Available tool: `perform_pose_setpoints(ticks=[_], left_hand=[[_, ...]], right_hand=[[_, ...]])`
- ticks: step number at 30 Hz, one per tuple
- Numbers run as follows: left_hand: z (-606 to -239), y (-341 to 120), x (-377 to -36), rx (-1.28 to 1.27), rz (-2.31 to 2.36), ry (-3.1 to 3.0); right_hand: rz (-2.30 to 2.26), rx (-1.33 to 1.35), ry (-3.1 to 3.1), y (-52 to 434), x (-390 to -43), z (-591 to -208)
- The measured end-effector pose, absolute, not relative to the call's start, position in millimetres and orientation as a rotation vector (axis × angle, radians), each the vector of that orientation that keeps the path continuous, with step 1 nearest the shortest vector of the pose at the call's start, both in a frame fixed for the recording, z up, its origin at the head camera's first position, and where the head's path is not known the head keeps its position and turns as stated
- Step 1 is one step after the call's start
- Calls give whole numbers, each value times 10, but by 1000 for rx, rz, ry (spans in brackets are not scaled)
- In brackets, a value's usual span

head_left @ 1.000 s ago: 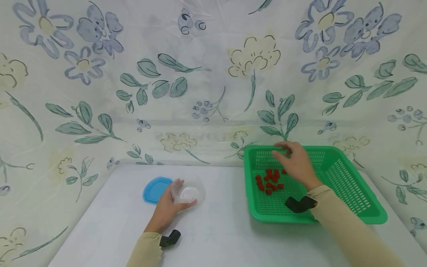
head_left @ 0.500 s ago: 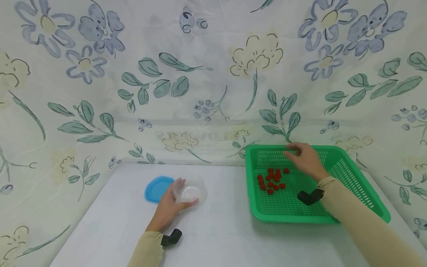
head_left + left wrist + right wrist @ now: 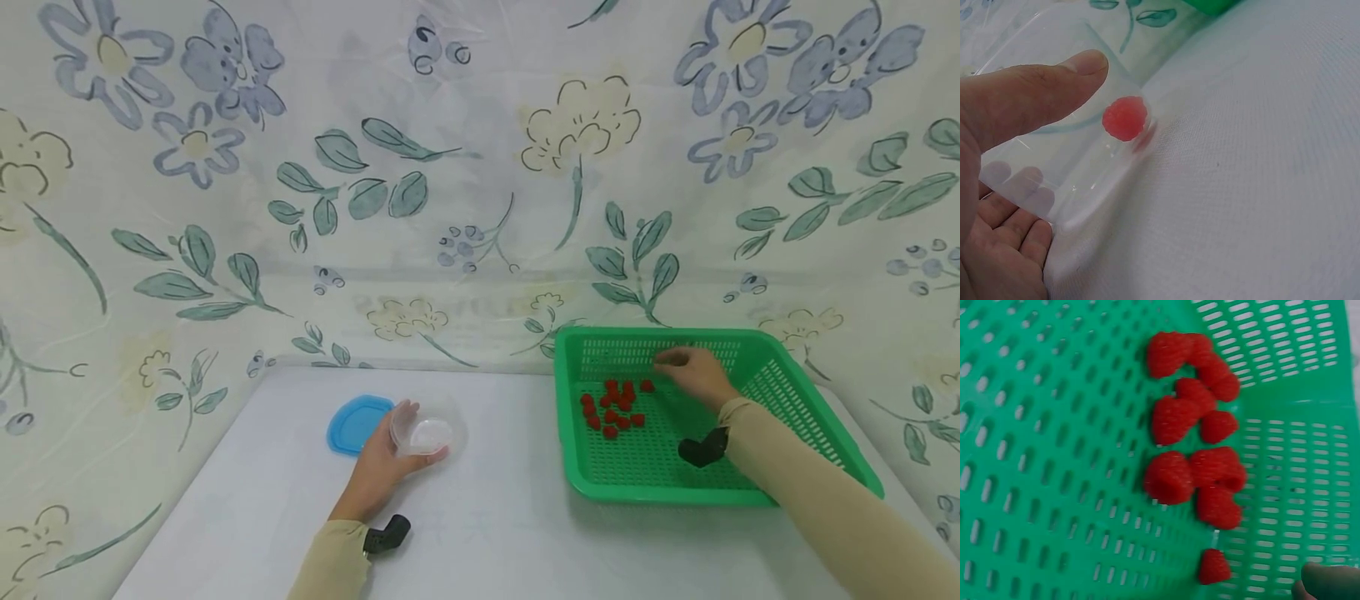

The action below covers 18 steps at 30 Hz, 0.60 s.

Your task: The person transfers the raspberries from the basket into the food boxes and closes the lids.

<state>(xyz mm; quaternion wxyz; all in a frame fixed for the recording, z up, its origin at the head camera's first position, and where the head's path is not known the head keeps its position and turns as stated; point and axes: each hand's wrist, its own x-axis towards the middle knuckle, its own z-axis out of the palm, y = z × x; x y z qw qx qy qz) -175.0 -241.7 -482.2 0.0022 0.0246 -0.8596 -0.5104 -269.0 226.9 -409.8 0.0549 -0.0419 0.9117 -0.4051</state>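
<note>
My left hand (image 3: 378,462) grips a clear plastic cup (image 3: 431,429) over the white table, thumb on the near side and fingers on the far side. In the left wrist view a red raspberry (image 3: 1125,118) shows at the lower end of the cup (image 3: 1072,144), seemingly inside it. My right hand (image 3: 696,377) reaches into a green basket (image 3: 637,493), near its back wall, with fingers loosely bent. No held thing shows there. Several raspberries (image 3: 611,408) lie on the basket's left part. Only a fingertip of the right hand (image 3: 1330,582) enters the right wrist view, near the lowest raspberry (image 3: 1214,567).
A blue lid (image 3: 356,425) lies on the table (image 3: 495,483) just left of the cup, partly behind the left hand. Behind the table hangs a flower-printed cloth (image 3: 480,208). Slotted, raised walls surround the basket's floor.
The right hand has moved rightward and then lower into the basket, uncovering the raspberry at the back. The left hand keeps its grip on the cup, almost still.
</note>
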Motion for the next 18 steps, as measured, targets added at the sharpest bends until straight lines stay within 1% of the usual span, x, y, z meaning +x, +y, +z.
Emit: perform_pose_setpoints(ticks=[18], left_hand=[[-4840,-2420,-1748,74,-1605,-2683]], right_hand=[[-1087,-109,2716,2238,-2713,-4199]])
